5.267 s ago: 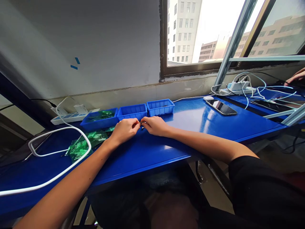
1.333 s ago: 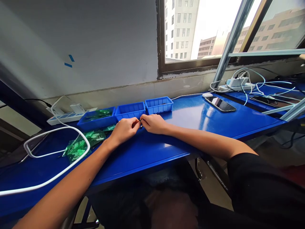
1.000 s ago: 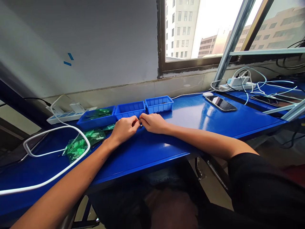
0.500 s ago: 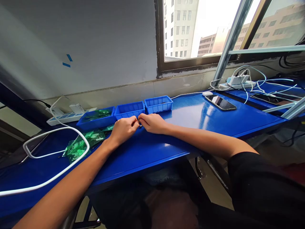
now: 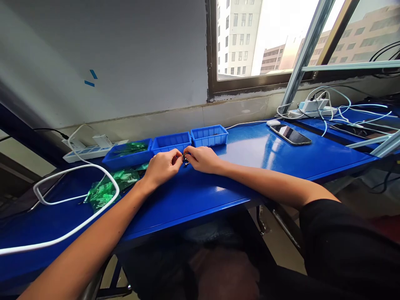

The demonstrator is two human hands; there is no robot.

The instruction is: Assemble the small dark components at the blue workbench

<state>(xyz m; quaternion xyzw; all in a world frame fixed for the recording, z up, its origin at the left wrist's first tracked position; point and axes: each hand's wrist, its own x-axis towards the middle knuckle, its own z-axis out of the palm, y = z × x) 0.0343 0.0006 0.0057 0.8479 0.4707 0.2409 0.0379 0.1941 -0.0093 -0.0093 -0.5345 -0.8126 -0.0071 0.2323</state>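
My left hand (image 5: 162, 167) and my right hand (image 5: 203, 159) rest on the blue table (image 5: 250, 158), fingertips pinched together on a small dark metal part (image 5: 184, 158) between them. Both hands are closed on it. The part is too small to name. Just beyond the hands stands a row of three small blue bins: the left bin (image 5: 126, 155) holds green bags, the middle bin (image 5: 171, 143) and the right bin (image 5: 209, 136) sit behind my fingers.
Green plastic bags (image 5: 106, 189) lie left of my left hand. A thick white cable (image 5: 78, 221) loops across the left of the table. A white power strip (image 5: 90, 151) lies by the wall. A phone (image 5: 290, 134) and another power strip with cables (image 5: 315, 109) lie at right.
Both hands stay pinched on the small part in nearly the same place. The view has shifted slightly; another person's hand seen at far right earlier is gone.
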